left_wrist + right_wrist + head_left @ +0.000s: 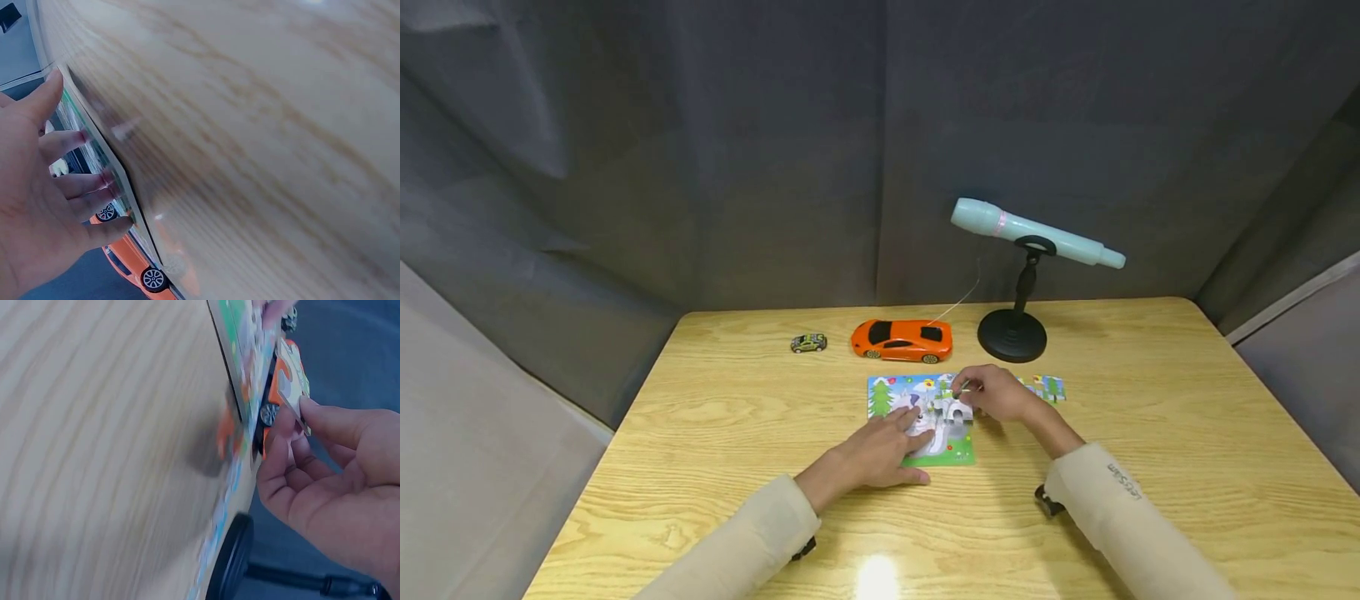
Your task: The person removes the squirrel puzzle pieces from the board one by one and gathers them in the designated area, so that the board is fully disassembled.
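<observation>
A colourful jigsaw puzzle (882, 398) with a tree, flowers and green ground lies on the wooden table in front of me. My left hand (880, 450) rests on its lower left part with fingers spread out, and they cover some of the picture. In the left wrist view the fingertips (103, 181) touch the puzzle along its edge. Over the puzzle's right side my right hand (994, 393) pinches a jigsaw piece (292, 387) between thumb and fingers, held tilted up in the right wrist view. More puzzle pieces (1051, 388) lie just beyond the right hand, partly hidden by it.
Behind the puzzle stands an orange toy car (901, 341) with a thin antenna, and a small patterned toy car (808, 342) sits to its left. A light blue microphone (1067, 242) rests on a black stand (1012, 336) at the back right. Dark curtain (775, 167) hangs behind the table.
</observation>
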Demonstrator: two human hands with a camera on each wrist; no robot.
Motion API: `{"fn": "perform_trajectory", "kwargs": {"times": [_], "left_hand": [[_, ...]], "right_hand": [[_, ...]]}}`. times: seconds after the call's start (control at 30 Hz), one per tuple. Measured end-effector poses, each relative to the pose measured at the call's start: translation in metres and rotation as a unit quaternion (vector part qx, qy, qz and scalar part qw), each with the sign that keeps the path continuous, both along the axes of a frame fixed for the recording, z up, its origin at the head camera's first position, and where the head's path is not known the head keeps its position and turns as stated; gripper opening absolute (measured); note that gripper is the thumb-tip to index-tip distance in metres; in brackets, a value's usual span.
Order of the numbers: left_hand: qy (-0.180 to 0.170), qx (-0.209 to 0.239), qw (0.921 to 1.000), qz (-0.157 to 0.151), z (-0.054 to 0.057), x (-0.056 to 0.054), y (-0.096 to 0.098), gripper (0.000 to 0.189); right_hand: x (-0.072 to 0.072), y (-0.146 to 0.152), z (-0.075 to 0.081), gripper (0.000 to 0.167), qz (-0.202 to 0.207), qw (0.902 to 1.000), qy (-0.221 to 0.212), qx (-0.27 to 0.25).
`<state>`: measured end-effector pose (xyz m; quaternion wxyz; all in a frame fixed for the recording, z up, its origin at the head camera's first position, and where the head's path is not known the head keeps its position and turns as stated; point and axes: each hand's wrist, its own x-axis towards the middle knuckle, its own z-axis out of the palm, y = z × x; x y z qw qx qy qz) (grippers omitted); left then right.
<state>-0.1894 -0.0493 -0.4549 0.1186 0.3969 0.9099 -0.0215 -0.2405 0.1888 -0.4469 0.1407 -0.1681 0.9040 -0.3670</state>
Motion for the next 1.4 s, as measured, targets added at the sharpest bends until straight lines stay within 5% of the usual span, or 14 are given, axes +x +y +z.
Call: {"fn": "perform_trajectory", "kwargs": {"times": [0.47,1.0,1.4], "left_hand": [[-0.006,0.006,1.0,0.002,-0.001,0.0,0.0,0.069],[0.001,0.013,0.9999,0.002,-0.006,-0.001,-0.001,0.07],[-0.002,0.016,0.9999,0.003,-0.004,-0.002,0.0,0.069]], "right_hand": [[0.018,0.066,0.008,0.014,-0.052,0.9986,-0.012,-0.001],[0.03,0.123,-0.002,0.02,-0.079,0.9952,-0.058,0.002],[0.03,0.131,-0.01,0.016,-0.129,0.9874,0.0,0.091]]}}
